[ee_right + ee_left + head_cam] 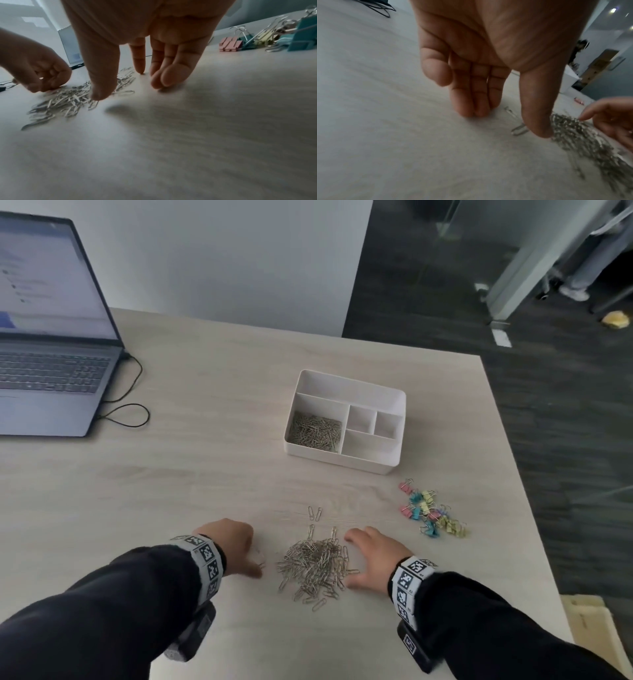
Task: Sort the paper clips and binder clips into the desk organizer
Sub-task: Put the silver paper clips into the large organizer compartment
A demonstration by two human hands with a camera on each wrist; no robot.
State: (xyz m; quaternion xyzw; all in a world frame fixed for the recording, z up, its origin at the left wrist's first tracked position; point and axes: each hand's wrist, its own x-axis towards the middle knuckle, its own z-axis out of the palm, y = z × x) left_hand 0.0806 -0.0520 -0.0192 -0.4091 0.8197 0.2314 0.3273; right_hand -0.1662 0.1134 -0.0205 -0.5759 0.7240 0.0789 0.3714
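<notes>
A pile of silver paper clips (315,566) lies on the table near me, with two stray clips (315,513) just beyond it. My left hand (255,556) stands at the pile's left edge, fingertips (477,113) on the table and thumb at the nearest clips (583,135). On the pile's right edge my right hand (349,559) is spread, its fingers (163,79) down on the wood and its thumb over the clips (68,100). Neither hand holds anything. The white desk organizer (394,465) holds paper clips (315,431) in its left compartment. Coloured binder clips (431,513) lie loose at the right.
An open laptop (51,337) stands at the far left, its black cable (130,405) looped on the table. The table's right edge (534,508) runs close to the binder clips (257,39). A cardboard box (589,621) sits on the floor at lower right.
</notes>
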